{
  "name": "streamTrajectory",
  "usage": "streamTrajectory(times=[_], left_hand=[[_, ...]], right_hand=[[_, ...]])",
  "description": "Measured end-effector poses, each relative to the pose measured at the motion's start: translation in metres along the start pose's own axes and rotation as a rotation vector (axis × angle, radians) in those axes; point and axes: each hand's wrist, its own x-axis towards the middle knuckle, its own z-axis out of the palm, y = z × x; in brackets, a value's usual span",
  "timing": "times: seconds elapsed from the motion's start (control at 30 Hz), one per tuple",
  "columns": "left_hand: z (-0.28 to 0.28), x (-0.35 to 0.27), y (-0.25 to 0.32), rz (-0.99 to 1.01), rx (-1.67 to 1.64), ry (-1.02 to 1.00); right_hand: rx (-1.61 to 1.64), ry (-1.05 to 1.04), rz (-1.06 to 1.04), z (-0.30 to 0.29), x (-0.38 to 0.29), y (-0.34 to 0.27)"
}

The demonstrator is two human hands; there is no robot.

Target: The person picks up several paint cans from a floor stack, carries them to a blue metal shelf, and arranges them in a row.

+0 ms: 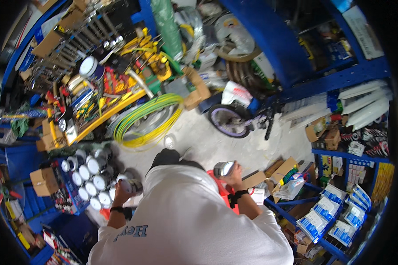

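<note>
On the left, my left hand (120,194) grips a metal can (132,186) by its side, close to my white shirt. Several similar cans with pale lids (93,166) stand grouped just beyond that hand. Over on the right, my right hand (234,175) is closed around another can (223,168), whose shiny round end faces up. Beneath this can and wrist is a red plastic object (220,188), mostly hidden by my arm and shirt. Both cans are held apart, one on each side of my body.
A yellow-edged tool bench (107,116) bears many hand tools. Coiled green-yellow wire (146,127) hangs or leans by it. A small wheel with a purple rim (230,121) lies ahead on the concrete floor (192,139). Blue shelving (351,79) with packaged goods and open cartons (282,170) line the right.
</note>
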Motion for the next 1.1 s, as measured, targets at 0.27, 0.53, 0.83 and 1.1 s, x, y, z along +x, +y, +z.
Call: streamTrajectory(times=[0.27, 0.53, 0.83, 1.1], left_hand=[[-0.027, 0.093, 0.067, 0.364, -0.025, 0.036], [-0.068, 0.163, 0.193, 0.387, 0.095, -0.216], [-0.053, 0.199, 0.270, 0.763, 0.497, -0.304], [-0.029, 0.205, 0.370, 1.012, 0.640, -0.206]], right_hand=[[0.012, 0.044, -0.276, -0.039, 0.034, -0.090], [0.174, 0.201, -0.297, -0.090, 0.027, -0.129], [0.198, 0.286, -0.228, -0.117, -0.015, -0.090], [0.091, 0.238, -0.132, -0.163, -0.044, -0.067]])
